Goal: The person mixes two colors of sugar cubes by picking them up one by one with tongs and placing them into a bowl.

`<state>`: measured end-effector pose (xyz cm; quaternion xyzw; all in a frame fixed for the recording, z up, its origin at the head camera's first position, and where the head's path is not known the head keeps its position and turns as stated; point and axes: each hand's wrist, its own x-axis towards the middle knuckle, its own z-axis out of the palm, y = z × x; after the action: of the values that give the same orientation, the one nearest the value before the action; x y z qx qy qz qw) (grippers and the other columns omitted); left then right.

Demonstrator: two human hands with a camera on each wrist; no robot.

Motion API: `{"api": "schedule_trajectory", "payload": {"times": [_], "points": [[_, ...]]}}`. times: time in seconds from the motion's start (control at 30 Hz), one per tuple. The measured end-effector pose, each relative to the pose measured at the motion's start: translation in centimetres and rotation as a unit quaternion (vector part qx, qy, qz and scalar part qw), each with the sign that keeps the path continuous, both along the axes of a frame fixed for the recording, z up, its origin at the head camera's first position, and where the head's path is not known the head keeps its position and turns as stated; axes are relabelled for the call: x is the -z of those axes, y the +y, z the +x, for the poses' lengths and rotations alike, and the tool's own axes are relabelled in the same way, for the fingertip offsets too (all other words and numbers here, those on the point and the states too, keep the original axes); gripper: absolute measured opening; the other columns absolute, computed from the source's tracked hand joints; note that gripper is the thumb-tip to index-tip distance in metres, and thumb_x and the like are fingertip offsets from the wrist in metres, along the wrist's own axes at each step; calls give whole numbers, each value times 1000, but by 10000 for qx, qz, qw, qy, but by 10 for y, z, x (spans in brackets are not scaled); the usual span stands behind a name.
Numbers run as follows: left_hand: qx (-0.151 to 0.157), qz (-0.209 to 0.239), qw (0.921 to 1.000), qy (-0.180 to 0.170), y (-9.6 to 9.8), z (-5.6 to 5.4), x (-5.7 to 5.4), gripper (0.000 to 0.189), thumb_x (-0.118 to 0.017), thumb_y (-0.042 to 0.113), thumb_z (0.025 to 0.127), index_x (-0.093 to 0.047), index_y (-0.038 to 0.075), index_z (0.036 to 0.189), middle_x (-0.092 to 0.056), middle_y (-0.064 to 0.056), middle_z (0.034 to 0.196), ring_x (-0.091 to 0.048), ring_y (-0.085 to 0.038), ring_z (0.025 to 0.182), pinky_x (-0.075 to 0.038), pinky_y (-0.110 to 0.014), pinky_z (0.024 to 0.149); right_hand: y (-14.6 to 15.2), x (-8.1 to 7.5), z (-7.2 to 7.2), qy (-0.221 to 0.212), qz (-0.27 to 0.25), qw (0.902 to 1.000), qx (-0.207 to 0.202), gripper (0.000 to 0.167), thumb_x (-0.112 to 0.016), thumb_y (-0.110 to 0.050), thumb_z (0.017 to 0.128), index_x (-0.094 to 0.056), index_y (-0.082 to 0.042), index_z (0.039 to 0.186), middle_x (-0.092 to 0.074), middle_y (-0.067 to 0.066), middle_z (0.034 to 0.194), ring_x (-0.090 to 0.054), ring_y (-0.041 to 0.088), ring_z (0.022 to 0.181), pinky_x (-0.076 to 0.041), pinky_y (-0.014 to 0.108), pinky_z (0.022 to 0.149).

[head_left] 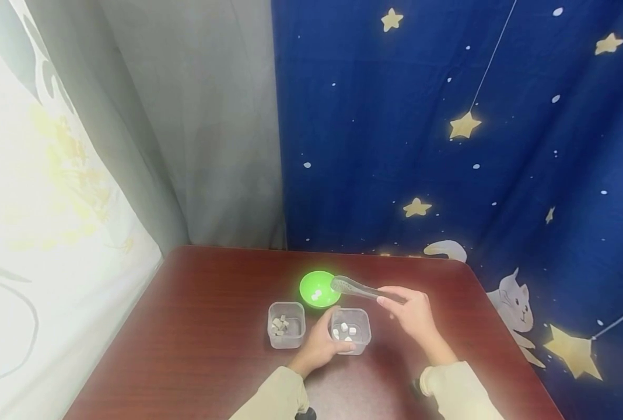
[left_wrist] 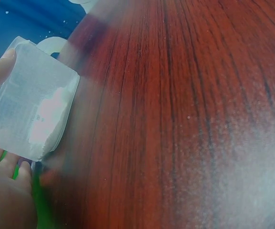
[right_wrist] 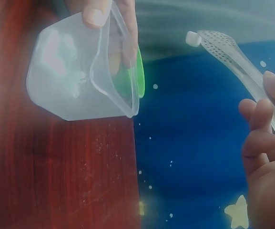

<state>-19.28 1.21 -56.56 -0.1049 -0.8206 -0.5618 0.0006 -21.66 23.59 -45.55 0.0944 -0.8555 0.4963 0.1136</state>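
Observation:
My left hand [head_left: 318, 345] grips a clear plastic container [head_left: 360, 349] by its side, thumb at the near wall. Inside it lie several small white cubes [head_left: 345, 327]. My right hand [head_left: 415, 315] holds tongs [head_left: 360, 289] with perforated ends, which reach leftward to the right rim of a green bowl [head_left: 306, 282]. At the tongs' tips a white cube [right_wrist: 193, 39] shows in the right wrist view. More white cubes [head_left: 315, 295] lie in the bowl, behind the two containers. In the left wrist view, fingers hold the container wall [left_wrist: 30, 95] from below and above.
A second clear container [head_left: 293, 343] with several greyish-beige cubes [head_left: 279, 324] stands left of my left hand. All of this is on a reddish-brown wooden table [head_left: 206, 326]. Behind it hang a grey curtain [head_left: 206, 146] and a blue starry curtain [head_left: 353, 146].

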Motion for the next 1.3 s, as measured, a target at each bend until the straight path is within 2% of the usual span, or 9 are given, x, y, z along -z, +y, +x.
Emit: {"api": "schedule_trajectory", "payload": {"times": [0.2,0.33,0.57,0.73,0.97,1.13,1.3], "points": [[11,92,10000,-4,-1,-1,-1,99,-90,30,63,-40,7,146,-58,-10,127,-56,-26,109,-41,-50,98,-8,-3,-9,151,-23,9998,102,25,-81,-25,79,-76,-14,101,-65,9,62,-59,30,50,-44,30,40],[61,193,9998,-23,-1,-2,-1,99,-90,28,64,-40,7,146,-58,-11,127,-57,-27,107,-42,-49,97,-12,-5,-14,210,-8,9997,146,24,-81,-26,80,-76,-16,101,-64,6,59,-60,29,50,-45,30,41],[76,185,9998,-38,-1,-1,-1,99,-90,28,64,-39,7,146,-58,-11,127,-57,-27,108,-41,-49,98,-17,-4,-19,233,-152,9995,139,23,-81,-24,80,-76,-14,101,-64,6,61,-58,19,47,-46,30,42],[65,178,9998,20,-1,-1,-1,98,-90,29,64,-39,6,146,-57,-11,128,-57,-27,110,-41,-48,99,-17,0,-22,195,-144,9995,177,25,-81,-23,79,-76,-14,102,-68,3,68,-61,26,50,-48,30,44],[52,170,9998,26,-2,-2,-1,99,-90,29,63,-40,7,146,-57,-11,130,-56,-28,112,-40,-49,100,-14,6,-23,174,-174,9995,198,27,-82,-23,78,-76,-13,103,-71,6,78,-61,21,50,-50,30,46],[58,131,9999,-77,-2,-2,-2,100,-89,30,64,-39,8,147,-56,-9,131,-55,-25,113,-39,-46,102,-7,10,-21,61,-229,9997,102,29,-83,-23,78,-76,-12,103,-72,8,86,-63,30,54,-52,32,47],[35,137,9999,-84,-3,-2,-1,100,-89,32,63,-39,9,147,-56,-10,131,-55,-26,113,-39,-47,101,1,11,-18,-143,-103,9998,-77,30,-83,-24,77,-75,-12,103,-71,5,80,-63,30,54,-50,31,45]]}}
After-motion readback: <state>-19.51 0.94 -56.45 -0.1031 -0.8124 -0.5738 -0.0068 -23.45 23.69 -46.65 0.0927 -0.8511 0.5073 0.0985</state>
